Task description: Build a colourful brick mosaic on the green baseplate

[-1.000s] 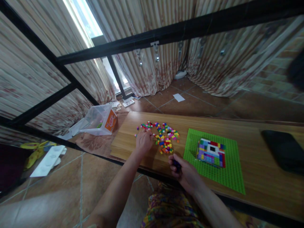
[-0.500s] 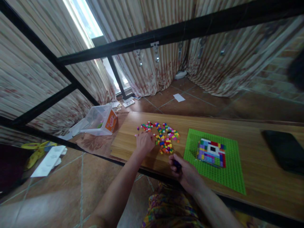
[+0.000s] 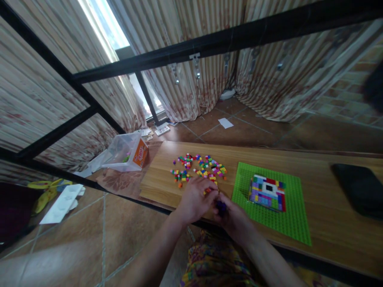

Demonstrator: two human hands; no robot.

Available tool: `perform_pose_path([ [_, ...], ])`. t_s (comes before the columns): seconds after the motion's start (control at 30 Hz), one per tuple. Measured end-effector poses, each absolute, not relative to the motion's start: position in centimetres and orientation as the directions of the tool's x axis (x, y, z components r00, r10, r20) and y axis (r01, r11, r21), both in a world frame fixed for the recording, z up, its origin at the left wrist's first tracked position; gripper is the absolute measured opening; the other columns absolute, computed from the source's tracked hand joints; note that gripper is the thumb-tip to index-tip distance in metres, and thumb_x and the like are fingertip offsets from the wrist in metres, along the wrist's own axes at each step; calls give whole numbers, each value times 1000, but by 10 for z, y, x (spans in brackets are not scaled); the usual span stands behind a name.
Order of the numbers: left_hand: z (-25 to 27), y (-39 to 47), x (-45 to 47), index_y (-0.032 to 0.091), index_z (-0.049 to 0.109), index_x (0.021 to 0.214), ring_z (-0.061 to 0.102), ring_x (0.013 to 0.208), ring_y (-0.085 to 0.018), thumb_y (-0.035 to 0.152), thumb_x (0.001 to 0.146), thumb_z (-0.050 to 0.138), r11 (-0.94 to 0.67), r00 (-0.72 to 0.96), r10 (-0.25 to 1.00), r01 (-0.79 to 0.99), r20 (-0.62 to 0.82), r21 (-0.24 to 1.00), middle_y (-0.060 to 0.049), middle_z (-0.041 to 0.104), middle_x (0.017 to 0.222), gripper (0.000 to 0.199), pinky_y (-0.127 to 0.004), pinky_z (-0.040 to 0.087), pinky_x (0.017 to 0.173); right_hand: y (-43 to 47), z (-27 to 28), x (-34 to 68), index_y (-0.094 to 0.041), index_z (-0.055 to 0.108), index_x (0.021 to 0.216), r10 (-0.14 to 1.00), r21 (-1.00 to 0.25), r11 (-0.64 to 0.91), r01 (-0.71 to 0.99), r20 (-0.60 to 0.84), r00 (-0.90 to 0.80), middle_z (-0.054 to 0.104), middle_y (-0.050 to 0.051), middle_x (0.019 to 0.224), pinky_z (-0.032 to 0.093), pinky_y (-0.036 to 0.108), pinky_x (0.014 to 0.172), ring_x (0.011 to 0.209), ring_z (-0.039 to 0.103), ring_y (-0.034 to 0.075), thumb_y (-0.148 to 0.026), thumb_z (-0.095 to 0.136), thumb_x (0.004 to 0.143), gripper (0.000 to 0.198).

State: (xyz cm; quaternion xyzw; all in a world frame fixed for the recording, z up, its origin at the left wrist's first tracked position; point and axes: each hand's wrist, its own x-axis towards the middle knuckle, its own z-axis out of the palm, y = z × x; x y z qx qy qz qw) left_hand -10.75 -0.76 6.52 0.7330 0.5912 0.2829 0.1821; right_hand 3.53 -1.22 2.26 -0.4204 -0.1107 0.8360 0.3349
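Note:
My right hand point(image 3: 237, 221), near the front edge of the wooden table, is curled around dark purple toy bricks point(image 3: 220, 206). My left hand point(image 3: 196, 199) has its fingertips pinched together against the right hand's fingers; whatever they hold is too small to make out. Loose, multicoloured toy bricks point(image 3: 211, 164) are scattered on the table just beyond both hands, and the left hand covers some of them. To the right lies a green baseplate point(image 3: 287, 229), bearing a square build of coloured bricks point(image 3: 263, 195) with a white and black centre.
A dark phone-like slab point(image 3: 356, 189) rests on the wooden table point(image 3: 323, 223) at the right. On the left, a clear plastic bin point(image 3: 119, 149) with an orange label stands beyond the table's end. A black metal bar point(image 3: 179, 56) crosses in front of the curtains.
My left hand has moved right and nearer, from the loose bricks to my right hand, uncovering bricks at the pile's left. My right hand still holds the purple bricks.

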Motion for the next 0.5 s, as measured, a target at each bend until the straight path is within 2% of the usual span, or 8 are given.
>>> perform_pose_path([
  [0.13,61,-33,-86,25,67,80,61,88,-19,24,82,63,-242,146,969,738,201,630,-1,70,83,5,-35,42,88,-14,19,30,-19,66,75,625,-391,-773,-501,-606,-492,58,-4,62,32,19,43,52,47,8,-36,76,69,21],
  [0.2,59,-35,-91,24,67,79,62,87,-19,29,82,63,-207,82,973,727,216,655,-2,70,83,7,-34,44,85,-15,16,31,-18,65,74,615,-380,-779,-498,-617,-491,56,-4,60,28,17,40,49,44,6,-33,77,69,19],
  [0.27,58,-27,-109,23,67,80,62,85,-18,35,85,59,-131,-53,968,724,244,678,-3,70,83,16,-31,45,82,-15,14,33,-17,65,74,607,-387,-787,-481,-629,-486,56,-3,62,26,15,39,48,42,4,-32,77,70,20],
  [0.33,57,-11,-139,20,67,82,62,82,-17,37,87,54,51,-302,917,738,262,673,-4,70,83,22,-29,46,78,-15,14,36,-16,65,76,595,-398,-797,-453,-644,-480,57,-2,65,26,14,38,49,43,4,-34,76,72,21],
  [0.4,54,11,-174,17,66,92,63,83,-19,38,87,52,301,-527,817,737,235,605,-6,70,88,25,-29,46,75,-16,15,38,-15,66,77,588,-406,-804,-435,-656,-474,58,-1,67,27,13,38,50,44,4,-33,74,73,20],
  [0.47,47,33,-205,15,65,101,64,87,-21,37,86,53,495,-631,756,725,173,479,-8,70,93,30,-31,46,76,-16,16,39,-15,67,79,583,-411,-808,-423,-661,-472,58,0,68,28,13,38,51,44,4,-31,74,74,18],
  [0.5,43,44,-217,15,64,104,64,90,-22,37,85,54,535,-627,767,742,136,405,-9,70,96,31,-31,46,77,-16,17,39,-15,67,79,581,-413,-810,-416,-663,-473,59,0,68,28,14,38,51,45,4,-31,73,74,18],
])
